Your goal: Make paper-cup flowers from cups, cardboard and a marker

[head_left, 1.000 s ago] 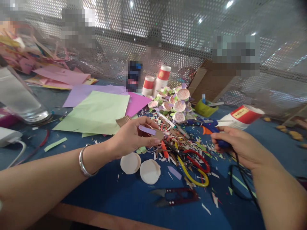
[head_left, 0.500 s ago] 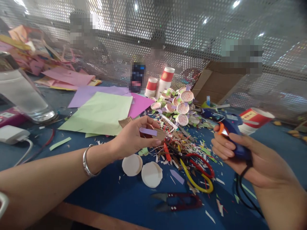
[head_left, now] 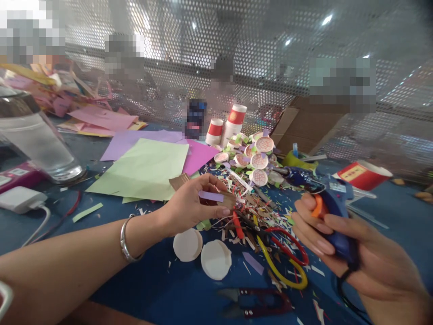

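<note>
My left hand (head_left: 199, 201) pinches a piece of brown cardboard (head_left: 230, 201) between thumb and fingers. A small purple paper strip (head_left: 211, 196) lies along the cardboard in the same grip; whether it is stuck on, I cannot tell. My right hand (head_left: 338, 234) is wrapped round a blue glue gun (head_left: 341, 207), fingers at its orange trigger, nozzle pointing left. Below my left hand lie two white paper discs (head_left: 216, 259). Red-and-yellow-handled scissors (head_left: 287, 257) rest on scraps between my hands. Dark red thread snips (head_left: 257, 302) lie at the front.
Behind are a heap of small decorated cup bottoms (head_left: 259, 161), stacked paper cups (head_left: 236, 119) and a cardboard box (head_left: 307, 122). Green paper (head_left: 142, 169) and a water glass (head_left: 40, 140) are at left. At right, a red-and-white cup (head_left: 365, 176) stands behind the glue gun.
The view has tilted slightly, so everything sits lower in the picture. The glue gun in my right hand has come a little nearer me. My left hand keeps its hold.
</note>
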`<move>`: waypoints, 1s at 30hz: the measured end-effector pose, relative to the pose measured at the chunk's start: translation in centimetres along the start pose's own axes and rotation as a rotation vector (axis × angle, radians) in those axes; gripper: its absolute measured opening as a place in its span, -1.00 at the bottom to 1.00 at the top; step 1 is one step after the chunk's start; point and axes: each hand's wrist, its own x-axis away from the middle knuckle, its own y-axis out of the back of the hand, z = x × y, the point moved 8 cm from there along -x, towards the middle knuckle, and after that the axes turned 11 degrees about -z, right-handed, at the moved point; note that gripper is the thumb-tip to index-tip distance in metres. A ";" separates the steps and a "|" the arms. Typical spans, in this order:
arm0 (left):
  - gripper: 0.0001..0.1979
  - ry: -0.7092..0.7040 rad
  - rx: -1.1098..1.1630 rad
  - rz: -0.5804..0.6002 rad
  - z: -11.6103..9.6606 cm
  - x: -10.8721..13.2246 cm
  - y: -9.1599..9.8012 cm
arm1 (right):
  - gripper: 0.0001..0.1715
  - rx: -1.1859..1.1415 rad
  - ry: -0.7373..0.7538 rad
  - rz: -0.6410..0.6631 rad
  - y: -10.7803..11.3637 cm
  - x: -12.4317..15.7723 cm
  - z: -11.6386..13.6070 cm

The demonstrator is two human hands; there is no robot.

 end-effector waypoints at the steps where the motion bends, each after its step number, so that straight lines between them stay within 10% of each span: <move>1: -0.56 0.000 0.009 0.001 0.0 0.0 0.0 | -0.77 0.017 0.007 0.010 0.1 0.0 -0.1; 13: -0.59 -0.018 0.052 0.019 -1.0 0.2 0.0 | -0.77 0.253 0.000 0.059 0.4 -0.1 -1.8; 30: -0.64 -0.165 -0.048 -0.013 -2.0 0.3 0.5 | -0.46 0.733 0.382 -0.030 0.9 0.0 -1.0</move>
